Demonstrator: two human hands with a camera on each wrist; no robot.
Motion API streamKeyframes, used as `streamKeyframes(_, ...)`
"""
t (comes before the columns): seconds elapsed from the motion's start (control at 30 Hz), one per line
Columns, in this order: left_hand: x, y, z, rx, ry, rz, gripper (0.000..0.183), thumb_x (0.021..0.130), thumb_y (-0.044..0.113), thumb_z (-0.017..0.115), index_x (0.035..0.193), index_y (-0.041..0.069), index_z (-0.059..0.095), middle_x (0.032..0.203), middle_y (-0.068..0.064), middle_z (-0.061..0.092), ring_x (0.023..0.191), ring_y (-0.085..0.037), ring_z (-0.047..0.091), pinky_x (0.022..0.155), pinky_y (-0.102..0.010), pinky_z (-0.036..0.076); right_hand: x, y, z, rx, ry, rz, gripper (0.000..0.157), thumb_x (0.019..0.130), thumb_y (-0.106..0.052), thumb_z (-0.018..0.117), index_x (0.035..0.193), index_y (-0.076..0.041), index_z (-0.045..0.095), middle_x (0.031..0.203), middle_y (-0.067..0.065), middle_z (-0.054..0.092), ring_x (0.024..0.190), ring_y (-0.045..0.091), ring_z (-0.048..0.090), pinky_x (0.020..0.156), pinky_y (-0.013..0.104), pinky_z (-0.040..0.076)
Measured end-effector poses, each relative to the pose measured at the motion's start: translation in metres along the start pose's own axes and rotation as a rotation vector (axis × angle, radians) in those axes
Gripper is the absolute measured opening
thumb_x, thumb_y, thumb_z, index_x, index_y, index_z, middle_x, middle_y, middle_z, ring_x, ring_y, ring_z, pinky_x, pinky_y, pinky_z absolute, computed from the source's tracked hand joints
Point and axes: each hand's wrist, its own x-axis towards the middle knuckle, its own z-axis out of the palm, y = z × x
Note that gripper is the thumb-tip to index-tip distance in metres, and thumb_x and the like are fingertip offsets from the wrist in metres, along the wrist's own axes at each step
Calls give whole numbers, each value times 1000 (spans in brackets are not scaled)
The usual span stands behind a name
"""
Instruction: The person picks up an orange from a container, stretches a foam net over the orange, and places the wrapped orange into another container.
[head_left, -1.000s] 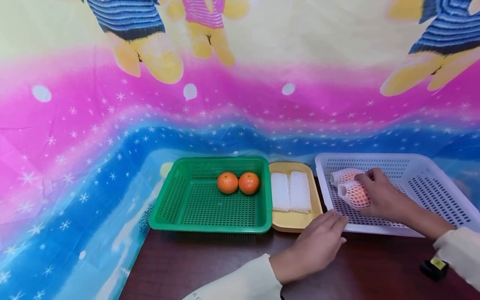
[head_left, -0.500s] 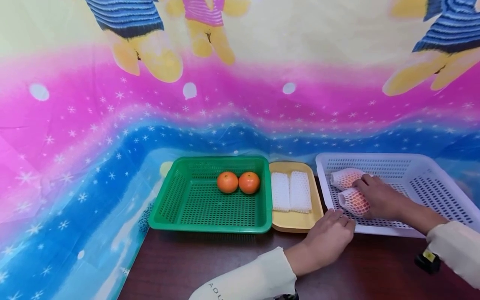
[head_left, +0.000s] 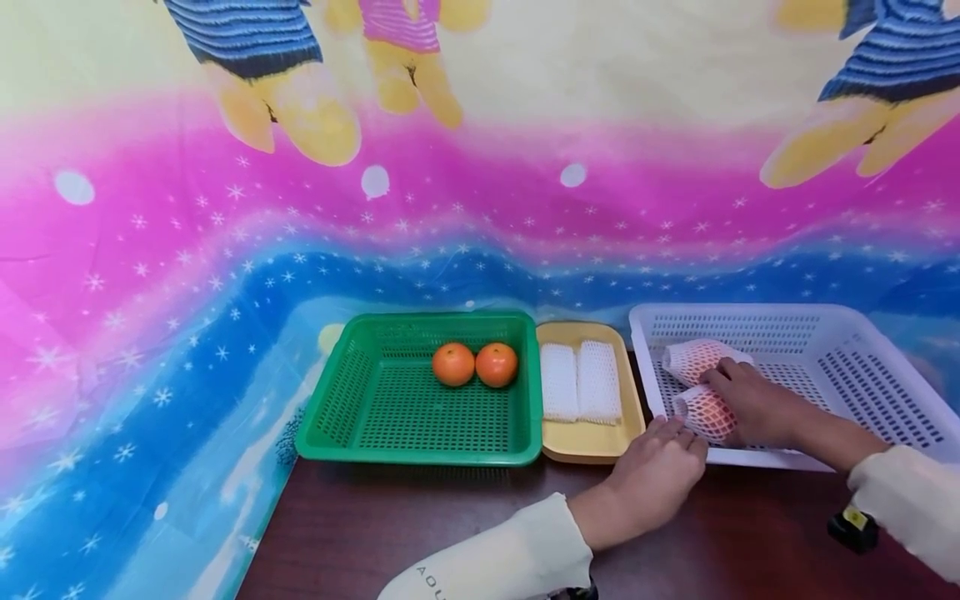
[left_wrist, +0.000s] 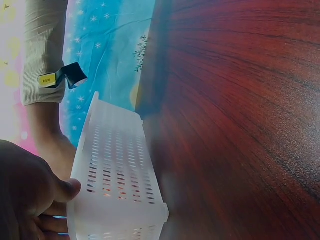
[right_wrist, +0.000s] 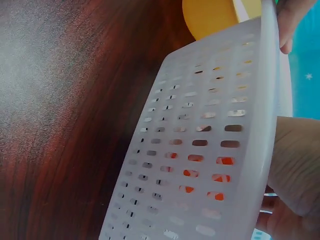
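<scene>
In the head view my right hand reaches into the white basket and holds the nearer orange in a foam net. A second netted orange lies just behind it, close to my fingertips. My left hand grips the basket's near left corner. The left wrist view shows its thumb outside the rim and the other fingers on the inner side. Through the slots in the right wrist view, orange patches show, while the right hand is partly hidden behind the basket wall.
Left of the white basket stands a yellow tray with two white foam nets. Beside it, a green basket holds two bare oranges. All stand on a dark red wooden table against a patterned cloth.
My left hand has moved right to the white basket's corner and taken hold of its rim. My right hand has shifted slightly toward me and left with the nearer netted orange.
</scene>
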Motion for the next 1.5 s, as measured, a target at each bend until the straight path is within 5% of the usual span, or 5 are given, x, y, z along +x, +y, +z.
streamKeyframes(0.27,1,0,-1,-34,-50,-10,19,95,30,69,113,26,68,115,15,70,128,-7,60,110,-25,47,-1,4,-4,-30,65,-16,84,58,-20,96,128,3,56,116,23,55,103,39,56,78,55,55)
streamKeyframes(0.6,0,0,1,-11,-6,-5,17,89,34,74,102,29,66,103,16,68,113,-5,62,105,-22,47,-1,4,2,-5,14,-16,90,59,-18,98,132,6,51,125,28,55,112,47,56,85,58,55)
streamKeyframes(1.03,-1,0,2,-30,-72,-1,37,86,40,76,119,26,66,123,14,68,129,-7,59,112,-24,44,-5,2,3,46,24,41,88,62,-11,96,135,5,50,114,27,50,102,39,52,73,48,54)
streamKeyframes(1.5,-22,-6,-2,-188,-17,-24,50,108,39,47,153,17,49,154,5,54,150,-14,41,122,-28,33,-6,-3,2,-24,61,48,92,61,-22,99,135,6,52,118,27,52,107,43,50,84,59,51)
